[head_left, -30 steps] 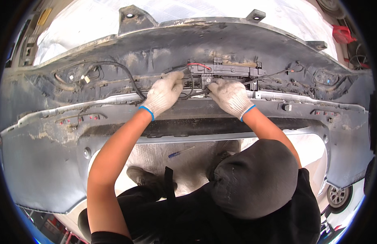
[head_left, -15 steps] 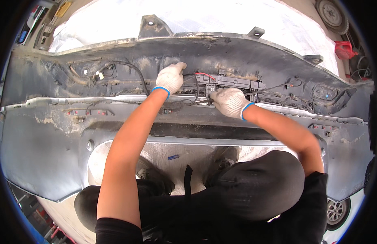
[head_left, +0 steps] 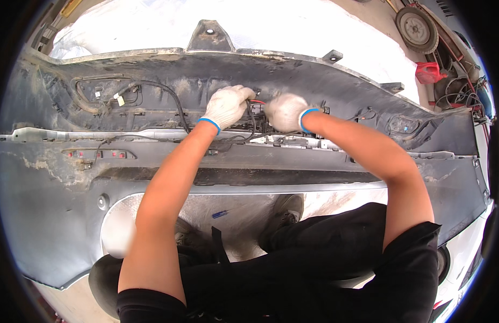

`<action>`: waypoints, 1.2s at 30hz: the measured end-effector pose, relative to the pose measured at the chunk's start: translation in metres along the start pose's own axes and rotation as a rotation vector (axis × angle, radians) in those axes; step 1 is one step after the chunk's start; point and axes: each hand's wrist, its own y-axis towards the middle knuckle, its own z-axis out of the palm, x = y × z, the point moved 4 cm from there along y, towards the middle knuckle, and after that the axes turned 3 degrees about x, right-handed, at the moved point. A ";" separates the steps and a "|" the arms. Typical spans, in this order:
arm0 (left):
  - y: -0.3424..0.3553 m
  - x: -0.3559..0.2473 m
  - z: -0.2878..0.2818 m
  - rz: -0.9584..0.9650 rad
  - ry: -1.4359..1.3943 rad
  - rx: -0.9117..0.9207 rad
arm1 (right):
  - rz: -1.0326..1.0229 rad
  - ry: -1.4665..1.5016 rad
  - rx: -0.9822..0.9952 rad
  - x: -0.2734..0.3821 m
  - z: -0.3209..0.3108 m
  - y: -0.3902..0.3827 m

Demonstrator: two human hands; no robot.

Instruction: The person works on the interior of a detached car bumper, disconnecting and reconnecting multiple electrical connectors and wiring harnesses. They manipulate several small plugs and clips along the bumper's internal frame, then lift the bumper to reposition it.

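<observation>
A large dark car bumper (head_left: pixel 314 177) lies before me, its dirty inner side up. My left hand (head_left: pixel 228 106), in a white knit glove with a blue cuff, is closed, its fingertips at the wires by a short red wire (head_left: pixel 257 101). Just right of it, my right hand (head_left: pixel 287 112), gloved alike, is over the black plastic part where the wire leads. Motion smears its fingers, so whether it holds anything does not show. That black part is mostly covered by this hand. A black corrugated wiring harness (head_left: pixel 176 97) runs left from there along the bumper.
A blue-handled screwdriver (head_left: pixel 220 214) lies on the floor between my feet, inside the bumper's opening. White sheeting (head_left: pixel 292 27) spreads behind the bumper. At the back right are a red container (head_left: pixel 430 72) and a wheel (head_left: pixel 417 29). Mounting tabs (head_left: pixel 210 37) stick up along the far edge.
My view has shifted to the right. My right hand has moved up and left over the black part, closer to my left hand. My left hand's fingers now reach nearer the red wire.
</observation>
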 end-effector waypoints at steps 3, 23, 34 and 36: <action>-0.002 -0.008 -0.014 -0.152 -0.375 -0.044 | 0.053 0.272 -0.512 -0.031 -0.030 -0.001; -0.049 0.055 -0.022 -0.453 -1.647 0.027 | -0.130 0.582 -0.304 -0.011 -0.042 0.020; -0.040 0.055 -0.017 -0.339 -1.709 0.035 | -0.175 0.459 -0.370 0.010 -0.051 0.019; -0.041 0.056 -0.018 -0.374 -1.669 0.035 | -0.113 0.464 -0.344 0.009 -0.054 0.016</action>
